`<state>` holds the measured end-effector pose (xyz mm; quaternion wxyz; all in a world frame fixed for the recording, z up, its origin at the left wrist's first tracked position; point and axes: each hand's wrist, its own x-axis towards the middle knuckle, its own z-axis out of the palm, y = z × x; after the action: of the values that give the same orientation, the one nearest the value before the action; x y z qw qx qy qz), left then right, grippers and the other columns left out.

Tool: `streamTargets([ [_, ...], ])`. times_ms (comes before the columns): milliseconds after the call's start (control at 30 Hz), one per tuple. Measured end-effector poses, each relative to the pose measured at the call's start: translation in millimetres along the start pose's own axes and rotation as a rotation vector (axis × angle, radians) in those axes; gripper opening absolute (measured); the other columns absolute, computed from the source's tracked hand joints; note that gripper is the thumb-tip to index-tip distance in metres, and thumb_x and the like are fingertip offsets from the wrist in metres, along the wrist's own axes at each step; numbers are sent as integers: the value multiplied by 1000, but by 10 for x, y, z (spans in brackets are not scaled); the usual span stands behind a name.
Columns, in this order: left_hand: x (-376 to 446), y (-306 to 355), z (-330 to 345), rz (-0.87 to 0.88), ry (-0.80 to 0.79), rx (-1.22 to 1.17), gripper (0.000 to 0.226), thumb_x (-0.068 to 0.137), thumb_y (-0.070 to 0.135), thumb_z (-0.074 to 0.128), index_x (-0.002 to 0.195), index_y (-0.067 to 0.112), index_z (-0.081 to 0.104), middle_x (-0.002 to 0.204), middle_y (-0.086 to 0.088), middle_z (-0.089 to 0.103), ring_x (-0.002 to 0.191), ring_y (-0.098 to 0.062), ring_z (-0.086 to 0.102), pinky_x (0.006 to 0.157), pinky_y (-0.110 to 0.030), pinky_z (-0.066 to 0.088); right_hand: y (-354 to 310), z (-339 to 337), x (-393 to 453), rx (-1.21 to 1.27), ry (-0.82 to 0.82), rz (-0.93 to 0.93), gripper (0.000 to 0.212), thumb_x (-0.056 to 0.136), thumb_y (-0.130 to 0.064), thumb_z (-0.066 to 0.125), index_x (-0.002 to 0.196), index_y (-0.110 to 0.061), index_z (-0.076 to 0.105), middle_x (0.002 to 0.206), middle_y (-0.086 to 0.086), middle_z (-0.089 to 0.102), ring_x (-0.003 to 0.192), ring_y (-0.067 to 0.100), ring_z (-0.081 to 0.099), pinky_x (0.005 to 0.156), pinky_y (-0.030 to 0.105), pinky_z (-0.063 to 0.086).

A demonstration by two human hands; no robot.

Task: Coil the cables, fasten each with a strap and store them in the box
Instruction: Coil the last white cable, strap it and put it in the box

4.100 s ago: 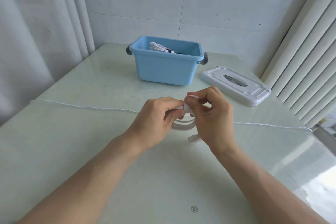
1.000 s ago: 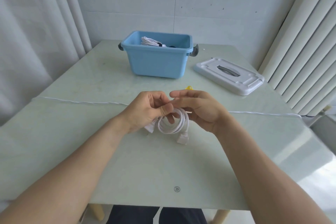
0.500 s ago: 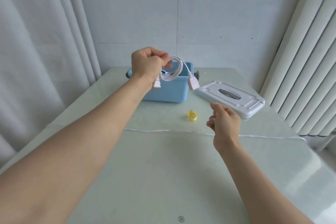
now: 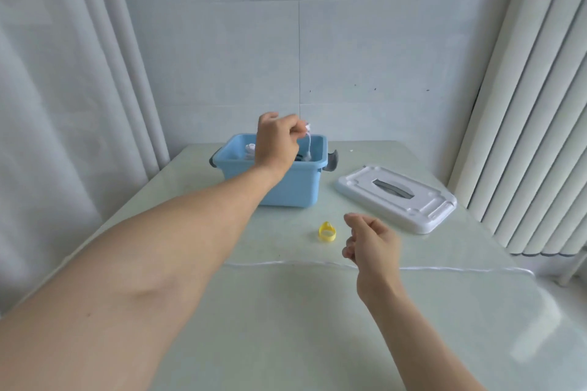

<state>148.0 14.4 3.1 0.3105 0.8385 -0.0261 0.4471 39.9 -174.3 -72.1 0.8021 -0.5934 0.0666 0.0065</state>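
Observation:
My left hand (image 4: 276,140) is stretched out over the blue box (image 4: 286,184) at the far side of the table. It pinches the top of the white coiled cable (image 4: 308,144), which hangs blurred down into the box. Other bundled cables (image 4: 251,149) lie inside, partly hidden by my hand. My right hand (image 4: 370,243) hovers above the table with loosely curled fingers and holds nothing. A yellow strap (image 4: 327,232) curled into a ring lies on the table just left of my right hand.
The box's white lid (image 4: 397,197) lies flat on the table to the right of the box. A thin white seam line (image 4: 444,268) runs across the tabletop. Curtains hang at the left and vertical blinds at the right.
My left hand carried the coiled cable from table level up and over the box, and the cable now dangles into it. My right hand let go and dropped back near the yellow strap.

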Motion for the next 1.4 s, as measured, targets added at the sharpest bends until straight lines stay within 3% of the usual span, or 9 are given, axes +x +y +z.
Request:
streamTargets([
  [200, 119, -75, 38, 51, 13, 297, 28, 85, -4, 65, 95, 18, 78, 100, -11, 59, 99, -31, 45, 91, -30, 36, -12, -36, 15, 14, -9, 28, 13, 90, -9, 64, 78, -12, 64, 43, -11, 41, 40, 10, 36, 55, 29, 35],
  [400, 170, -87, 149, -279, -463, 224, 7, 89, 14, 69, 89, 11, 76, 94, -6, 72, 89, -21, 64, 81, -28, 49, 16, 2, -1, -25, -64, 42, 11, 90, -8, 65, 79, -10, 66, 44, -11, 43, 43, 11, 37, 57, 29, 35],
  [533, 170, -36, 81, -327, -735, 363, 53, 98, 46, 50, 58, 13, 44, 65, -8, 44, 63, -25, 43, 59, -32, 34, 53, -13, 29, -78, -119, 63, 8, 90, -8, 65, 83, -9, 68, 46, -12, 46, 43, 12, 37, 58, 29, 38],
  [633, 158, -78, 33, -374, -890, 585, 80, 92, 73, 21, 100, 4, 61, 129, -18, 53, 123, -37, 50, 102, -48, 39, 99, 2, 22, -146, -160, 63, 6, 88, -9, 66, 87, -5, 70, 48, -10, 46, 43, 12, 38, 57, 28, 40],
  [767, 50, -88, 13, -241, -750, 450, 67, 98, 63, 22, 119, 17, 66, 142, -5, 46, 141, -28, 25, 115, -46, 17, 126, -10, 47, -189, -164, 36, 8, 88, -9, 65, 88, -3, 70, 47, -12, 48, 42, 11, 39, 58, 29, 41],
  [867, -149, -151, -128, -16, -264, 170, 15, 96, 17, 51, 103, 12, 64, 114, -5, 59, 111, -26, 53, 97, -40, 41, 136, -12, 48, -221, -167, -9, 7, 88, -10, 66, 84, -6, 69, 59, -6, 58, 44, 12, 41, 56, 29, 42],
  [933, -409, -165, -275, 1, -159, -2, 13, 89, 3, 51, 94, 12, 58, 100, -4, 62, 89, -21, 58, 82, -37, 48, 163, 4, 31, -357, -193, -106, 7, 86, -14, 68, 80, -11, 69, 72, 2, 64, 48, 12, 44, 55, 27, 42],
  [1167, -1511, -460, -790, 13, -312, 242, 17, 79, 6, 54, 93, 9, 64, 94, -7, 61, 91, -32, 60, 80, -40, 49, 410, 32, 8, -970, -554, -510, 27, 87, -23, 71, 114, -27, 70, 95, -11, 57, 91, 7, 54, 73, 8, 37],
  [1400, -1939, -677, -1206, -177, -533, 363, 16, 97, 29, 54, 105, 21, 65, 107, 0, 55, 113, -25, 48, 89, -37, 33, 563, 111, -53, -1176, -461, -633, 11, 93, -25, 63, 94, -17, 70, 87, -1, 61, 77, 16, 55, 67, 26, 36],
])
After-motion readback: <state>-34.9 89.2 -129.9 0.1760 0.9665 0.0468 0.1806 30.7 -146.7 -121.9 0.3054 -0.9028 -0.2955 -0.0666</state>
